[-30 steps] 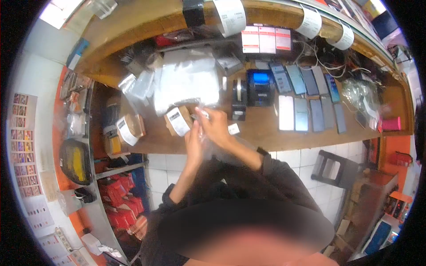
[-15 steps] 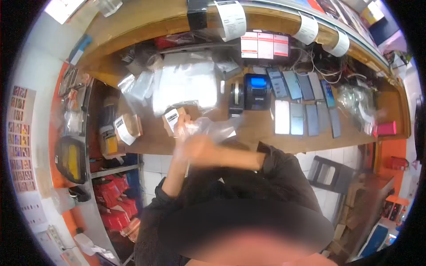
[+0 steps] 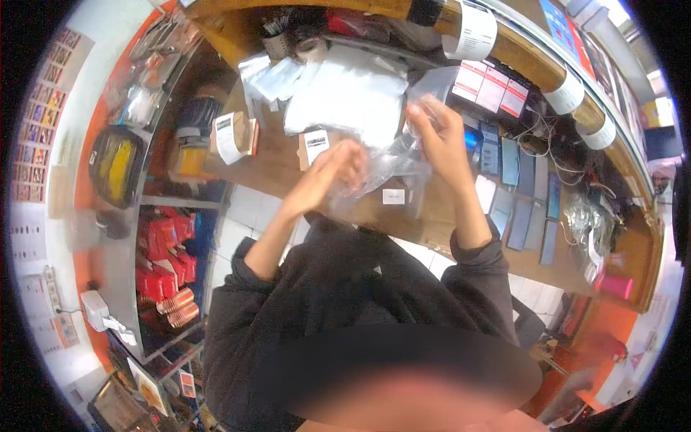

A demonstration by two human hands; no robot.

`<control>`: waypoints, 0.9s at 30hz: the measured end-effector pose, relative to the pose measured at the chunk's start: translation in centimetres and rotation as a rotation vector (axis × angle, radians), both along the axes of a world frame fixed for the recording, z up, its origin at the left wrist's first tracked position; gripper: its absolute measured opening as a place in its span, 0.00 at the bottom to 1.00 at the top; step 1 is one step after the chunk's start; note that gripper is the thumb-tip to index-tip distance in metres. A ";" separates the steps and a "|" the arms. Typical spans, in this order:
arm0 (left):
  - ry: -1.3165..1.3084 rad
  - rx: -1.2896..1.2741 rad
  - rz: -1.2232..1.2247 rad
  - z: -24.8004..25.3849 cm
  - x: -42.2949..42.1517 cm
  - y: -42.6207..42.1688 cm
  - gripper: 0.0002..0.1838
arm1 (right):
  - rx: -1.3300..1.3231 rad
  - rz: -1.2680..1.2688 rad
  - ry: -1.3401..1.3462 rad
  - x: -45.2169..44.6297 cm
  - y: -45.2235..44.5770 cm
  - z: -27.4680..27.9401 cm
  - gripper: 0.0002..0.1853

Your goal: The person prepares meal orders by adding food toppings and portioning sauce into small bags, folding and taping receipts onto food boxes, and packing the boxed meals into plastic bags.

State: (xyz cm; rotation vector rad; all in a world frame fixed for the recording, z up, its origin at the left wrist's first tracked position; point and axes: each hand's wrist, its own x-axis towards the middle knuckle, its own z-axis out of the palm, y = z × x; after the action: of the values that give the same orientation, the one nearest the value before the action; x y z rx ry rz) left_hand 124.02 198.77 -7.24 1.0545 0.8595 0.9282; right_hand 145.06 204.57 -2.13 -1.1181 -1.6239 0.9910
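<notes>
Between my two hands a clear plastic bag (image 3: 389, 162) is stretched out over the wooden table (image 3: 425, 216). My left hand (image 3: 338, 169) has its fingers curled on the bag's left side, partly blurred. My right hand (image 3: 440, 133) pinches the plastic on the right, higher up. Behind them lies a stack of white plastic sheets or bags (image 3: 349, 93). A small brown box with a white label (image 3: 317, 146) is just beyond my left hand. Below the bag, a small white label (image 3: 394, 196) rests on the table.
Another labelled brown box (image 3: 234, 137) stands at the left. Rows of phones (image 3: 525, 180) lie at the right, near cables (image 3: 551, 133) and crumpled clear plastic (image 3: 586, 223). Red-and-white boxes (image 3: 489, 86) stand behind. Paper labels (image 3: 475, 30) hang from the shelf edge.
My hands have moved apart, the right one up and to the right, spreading the clear bag between them. The camera view has turned, so the table appears tilted.
</notes>
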 end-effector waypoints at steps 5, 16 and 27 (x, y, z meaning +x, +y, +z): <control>0.118 0.165 -0.267 2.9 -0.4 0.5 0.20 | -0.111 0.225 -0.003 -0.5 -0.6 0.2 0.14; -0.208 -0.050 -0.231 0.1 0.0 -0.8 0.10 | 0.571 -0.123 -0.392 -1.6 -1.3 -1.5 0.16; -0.624 -0.498 0.040 -3.1 2.4 -3.1 0.08 | -0.461 0.236 0.225 -2.0 -8.8 -5.6 0.10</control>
State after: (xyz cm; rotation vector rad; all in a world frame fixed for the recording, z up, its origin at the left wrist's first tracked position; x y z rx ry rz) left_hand 126.43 195.71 -10.29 0.2837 0.5386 0.9358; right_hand 143.08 195.73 -7.78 -1.0738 -1.4012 1.6454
